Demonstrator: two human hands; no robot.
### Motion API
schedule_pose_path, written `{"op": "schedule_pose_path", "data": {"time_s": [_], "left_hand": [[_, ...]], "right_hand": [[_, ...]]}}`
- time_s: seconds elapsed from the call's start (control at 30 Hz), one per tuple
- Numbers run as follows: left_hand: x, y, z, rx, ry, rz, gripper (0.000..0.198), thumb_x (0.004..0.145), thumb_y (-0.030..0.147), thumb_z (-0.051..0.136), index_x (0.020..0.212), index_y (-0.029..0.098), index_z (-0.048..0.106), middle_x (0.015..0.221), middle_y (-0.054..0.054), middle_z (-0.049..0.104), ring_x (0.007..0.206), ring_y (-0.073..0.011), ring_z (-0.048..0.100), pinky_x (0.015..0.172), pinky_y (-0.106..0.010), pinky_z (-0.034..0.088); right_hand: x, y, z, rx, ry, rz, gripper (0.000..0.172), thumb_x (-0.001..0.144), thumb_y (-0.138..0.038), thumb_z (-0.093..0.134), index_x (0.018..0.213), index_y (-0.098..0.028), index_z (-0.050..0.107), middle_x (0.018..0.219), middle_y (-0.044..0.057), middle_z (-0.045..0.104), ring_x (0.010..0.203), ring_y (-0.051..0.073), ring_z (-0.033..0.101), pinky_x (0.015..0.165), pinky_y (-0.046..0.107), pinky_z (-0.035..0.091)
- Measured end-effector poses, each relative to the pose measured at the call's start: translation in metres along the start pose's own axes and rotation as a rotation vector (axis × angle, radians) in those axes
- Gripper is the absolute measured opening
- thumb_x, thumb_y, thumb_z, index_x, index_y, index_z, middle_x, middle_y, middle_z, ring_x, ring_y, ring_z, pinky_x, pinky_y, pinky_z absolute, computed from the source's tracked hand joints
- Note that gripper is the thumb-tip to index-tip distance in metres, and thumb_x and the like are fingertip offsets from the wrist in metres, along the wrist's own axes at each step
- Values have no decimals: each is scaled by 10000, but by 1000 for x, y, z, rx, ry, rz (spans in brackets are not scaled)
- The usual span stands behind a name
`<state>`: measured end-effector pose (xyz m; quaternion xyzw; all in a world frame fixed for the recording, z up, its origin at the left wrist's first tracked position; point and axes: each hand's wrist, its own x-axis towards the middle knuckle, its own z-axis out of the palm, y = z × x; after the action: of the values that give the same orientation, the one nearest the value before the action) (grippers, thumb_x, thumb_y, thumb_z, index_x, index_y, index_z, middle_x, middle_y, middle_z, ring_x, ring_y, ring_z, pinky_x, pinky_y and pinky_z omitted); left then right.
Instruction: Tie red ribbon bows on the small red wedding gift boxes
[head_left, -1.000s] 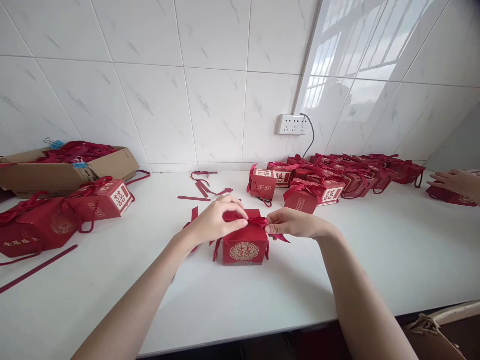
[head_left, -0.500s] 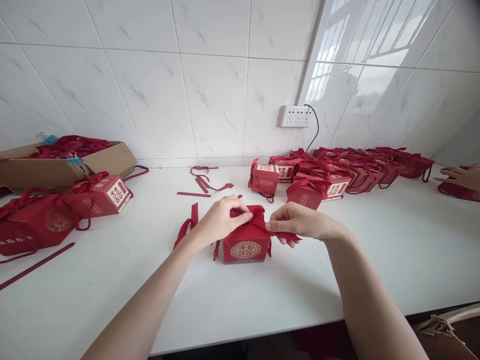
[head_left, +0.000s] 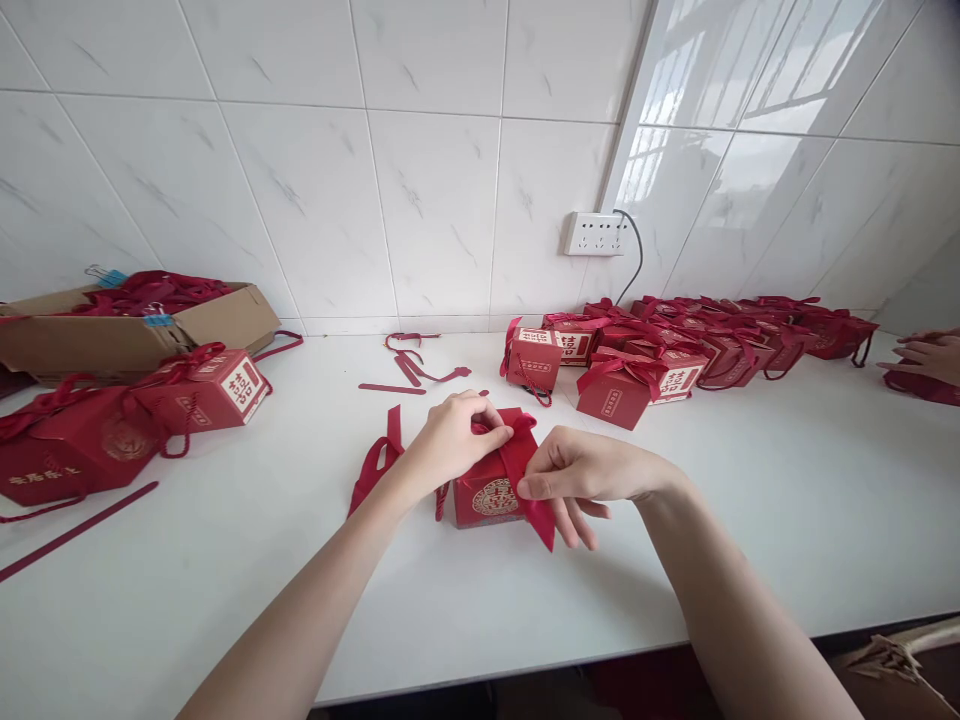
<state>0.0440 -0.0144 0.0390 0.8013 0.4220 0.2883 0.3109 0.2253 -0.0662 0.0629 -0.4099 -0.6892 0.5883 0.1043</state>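
Mid-bench: left hand (head_left: 450, 440) pinches the ribbon (head_left: 525, 470) atop the red gift box (head_left: 487, 495); right hand (head_left: 577, 475) grips its hanging tail.

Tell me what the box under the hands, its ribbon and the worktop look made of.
Box: thin printed card, matte red with a gold emblem; edges sharply folded.
Ribbon: soft woven fabric, likely satin; it drapes limp from the right hand.
Worktop: smooth, hard white slab, perhaps stone or laminate; faint sheen.
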Motion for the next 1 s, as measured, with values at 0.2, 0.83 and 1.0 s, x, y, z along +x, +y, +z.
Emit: {"op": "schedule_pose_path", "data": {"time_s": [0.2,0.83,1.0], "left_hand": [[-2,2,-1,14,15,4,181,768,351,596,673,197,594,843,-25,609,808,-187,566,682,-303,434],[-4,-2,-2,-42,-32,-38,223,720,432,667,808,226,662,978,-31,595,971,-228,570,828,-335,447],[-3,-5,-3,-77,-75,-30,211,749,416,637,817,221,680,1055,-42,575,1022,-237,550,897,-379,430]], "right_hand": [[-5,13,-17,47,176,-53,485,761,-610,576,639,-140,592,458,-15,553,302,53,400,314,202,190],[23,20,-12,116,644,-220,436,754,-603,602,720,-177,514,500,-91,306,448,47,234,408,206,161],[30,19,-7,255,595,-300,449,715,-592,651,712,-164,514,631,-18,556,400,18,279,379,207,138]]}}
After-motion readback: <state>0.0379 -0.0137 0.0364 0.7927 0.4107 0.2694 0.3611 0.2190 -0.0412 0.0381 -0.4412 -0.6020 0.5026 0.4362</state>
